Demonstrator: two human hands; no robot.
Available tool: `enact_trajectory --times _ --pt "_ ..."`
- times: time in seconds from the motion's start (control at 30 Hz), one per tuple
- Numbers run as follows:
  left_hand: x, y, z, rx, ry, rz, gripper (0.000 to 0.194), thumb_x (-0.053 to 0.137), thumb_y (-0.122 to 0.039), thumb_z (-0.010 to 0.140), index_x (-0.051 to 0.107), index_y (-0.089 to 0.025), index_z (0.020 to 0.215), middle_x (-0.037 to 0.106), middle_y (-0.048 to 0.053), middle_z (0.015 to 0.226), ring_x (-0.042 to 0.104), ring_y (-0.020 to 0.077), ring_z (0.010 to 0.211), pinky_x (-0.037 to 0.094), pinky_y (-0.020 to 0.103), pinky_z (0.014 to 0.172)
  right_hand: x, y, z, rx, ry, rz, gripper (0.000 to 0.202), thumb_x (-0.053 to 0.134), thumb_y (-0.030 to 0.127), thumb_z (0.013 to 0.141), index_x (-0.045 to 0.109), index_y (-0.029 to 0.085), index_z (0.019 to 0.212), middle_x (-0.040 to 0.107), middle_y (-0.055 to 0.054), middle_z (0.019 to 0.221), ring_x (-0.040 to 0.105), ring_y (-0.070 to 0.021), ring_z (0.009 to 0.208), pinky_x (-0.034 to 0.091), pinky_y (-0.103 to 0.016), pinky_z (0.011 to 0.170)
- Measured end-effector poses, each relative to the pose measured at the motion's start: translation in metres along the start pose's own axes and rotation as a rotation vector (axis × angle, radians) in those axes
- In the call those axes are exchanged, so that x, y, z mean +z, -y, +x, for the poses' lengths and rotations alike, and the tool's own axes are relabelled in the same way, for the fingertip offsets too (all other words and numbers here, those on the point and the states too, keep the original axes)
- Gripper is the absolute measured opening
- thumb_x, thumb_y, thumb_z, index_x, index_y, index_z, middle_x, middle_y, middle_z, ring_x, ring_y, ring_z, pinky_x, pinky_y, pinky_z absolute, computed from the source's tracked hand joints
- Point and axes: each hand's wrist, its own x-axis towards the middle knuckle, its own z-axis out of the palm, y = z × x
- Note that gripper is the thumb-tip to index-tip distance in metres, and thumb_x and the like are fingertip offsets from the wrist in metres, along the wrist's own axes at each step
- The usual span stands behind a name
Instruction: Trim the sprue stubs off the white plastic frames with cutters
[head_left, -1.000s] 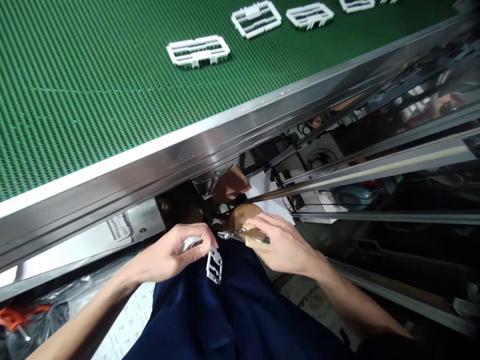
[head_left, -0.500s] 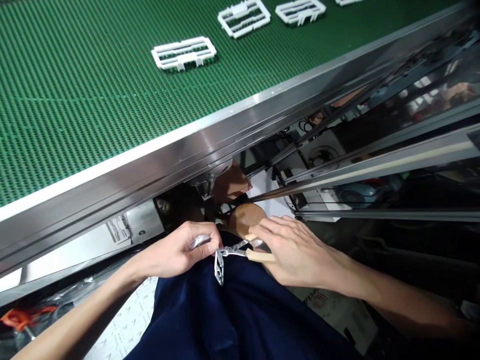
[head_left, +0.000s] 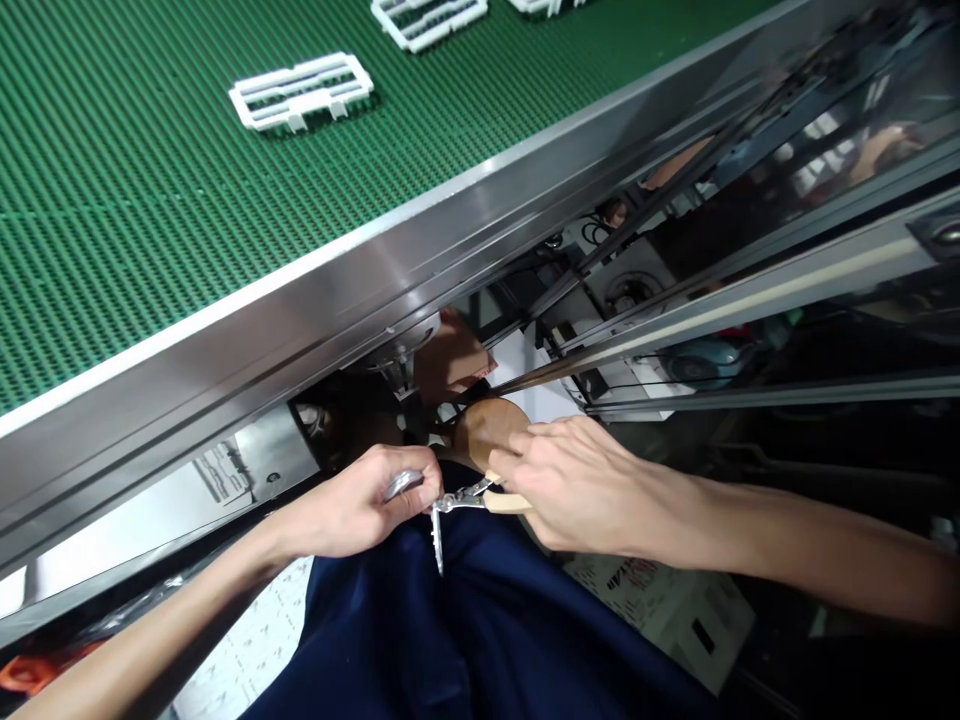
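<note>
My left hand point(head_left: 375, 500) is closed on a small light slotted part point(head_left: 438, 545), which hangs below the fingertips. A shiny silvery piece point(head_left: 403, 484) shows between the thumb and curled fingers of that hand. My right hand point(head_left: 577, 485) grips the cream handles of a pair of pliers point(head_left: 506, 500). The metal jaws of the pliers meet the top of the slotted part beside my left fingertips. Both hands are over my dark blue clothing.
Across the top runs a green ribbed conveyor point(head_left: 150, 200) with a metal edge, carrying white frames point(head_left: 300, 92). Metal rails point(head_left: 712, 320) cross the right side. A round brown stool top point(head_left: 487, 430) stands beyond my hands, and an orange object point(head_left: 30, 673) lies lower left.
The white frames on the conveyor have shifted left and up in view. My right hand has closed the plier handles closer together. The slotted part has turned more edge-on.
</note>
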Motion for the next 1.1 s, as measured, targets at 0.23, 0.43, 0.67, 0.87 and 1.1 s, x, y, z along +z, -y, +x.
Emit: enact_trajectory --times 0.23,0.43,0.67,0.87,1.1 --pt "-0.001 0.006 -0.005 -0.055 -0.062 -0.197 0.023 0.046 -0.032 0.09 0.051 -0.016 0.074 0.055 0.003 0.074 0.048 0.0153 0.068 0.038 0.029 0.063 0.006 -0.019 0.005 0.09 0.003 0.225 0.008 0.055 0.021 0.073 0.052 0.018 0.066 0.052 0.0 0.056 0.044 -0.0121 0.047 0.018 -0.027 0.048" --pt "-0.005 0.014 -0.003 -0.037 -0.139 -0.348 0.023 0.05 -0.034 0.088 0.054 -0.015 0.077 0.062 0.008 0.082 0.054 0.0177 0.076 0.042 0.03 0.069 0.067 0.0 0.035 0.164 -0.181 1.16 0.021 0.06 0.035 0.08 0.052 0.017 0.088 0.055 0.0 0.079 0.05 -0.01 0.065 0.038 -0.021 0.058" --pt "-0.004 0.037 0.0 -0.153 -0.444 -0.474 0.034 0.063 -0.024 0.078 0.056 -0.018 0.11 0.058 0.009 0.109 0.054 0.0227 0.095 0.044 0.031 0.075 0.105 0.036 0.055 0.272 -0.452 1.664 0.024 0.068 0.031 0.074 0.049 0.017 0.078 0.048 0.002 0.073 0.046 -0.009 0.063 0.039 -0.022 0.058" --pt "0.009 0.06 -0.006 -0.097 -0.232 -1.124 0.052 0.064 -0.037 0.077 0.052 -0.016 0.123 0.061 0.007 0.078 0.056 0.0156 0.064 0.045 0.025 0.059 0.098 0.043 0.062 0.421 -0.624 1.689 0.026 0.068 0.031 0.074 0.046 0.017 0.076 0.044 0.004 0.065 0.042 -0.0089 0.059 0.037 -0.023 0.056" --pt "0.017 0.064 -0.014 0.001 -0.249 -1.208 0.057 0.07 -0.046 0.069 0.058 -0.016 0.117 0.062 0.008 0.081 0.053 0.0149 0.064 0.045 0.022 0.055 0.089 0.067 0.07 0.503 -0.675 1.571 0.025 0.066 0.033 0.077 0.047 0.018 0.08 0.052 0.002 0.072 0.05 -0.0105 0.063 0.043 -0.023 0.059"
